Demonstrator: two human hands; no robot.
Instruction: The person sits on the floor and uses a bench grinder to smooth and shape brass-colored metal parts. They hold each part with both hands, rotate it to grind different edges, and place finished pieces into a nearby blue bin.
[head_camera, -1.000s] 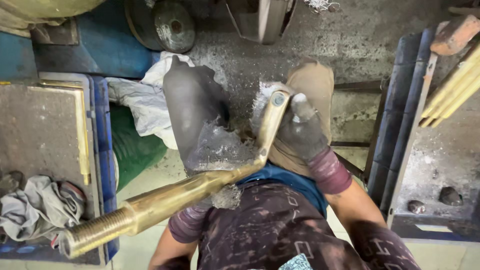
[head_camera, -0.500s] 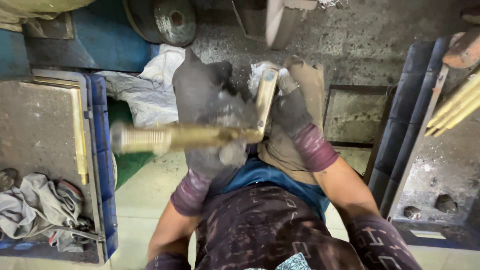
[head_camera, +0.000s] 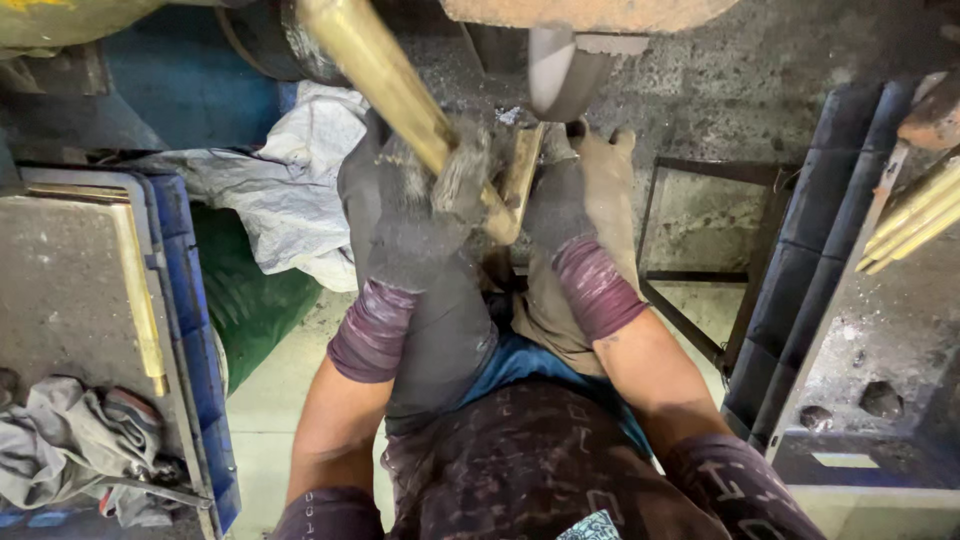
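Note:
A long L-shaped brass pipe (head_camera: 385, 80) rises from my lap toward the top left of the head view. My left hand (head_camera: 420, 215), in a dusty grey glove, is closed around the pipe near its bend. My right hand (head_camera: 555, 205), also gloved, grips the short bent end (head_camera: 522, 170) just under a grey grinding wheel (head_camera: 560, 70). Both forearms reach forward over my knees.
A blue crate (head_camera: 195, 330) with a grey lid, a brass bar (head_camera: 140, 300) and rags (head_camera: 80, 450) stands at left. White sacking (head_camera: 285, 190) lies beside my left knee. At right are a dark metal frame (head_camera: 700, 260), a blue crate wall (head_camera: 800, 290) and brass rods (head_camera: 915, 220).
The pipe's long end has swung from pointing down-left, through level, up to the top left. Both hands have moved forward, bringing the bent end under the wheel.

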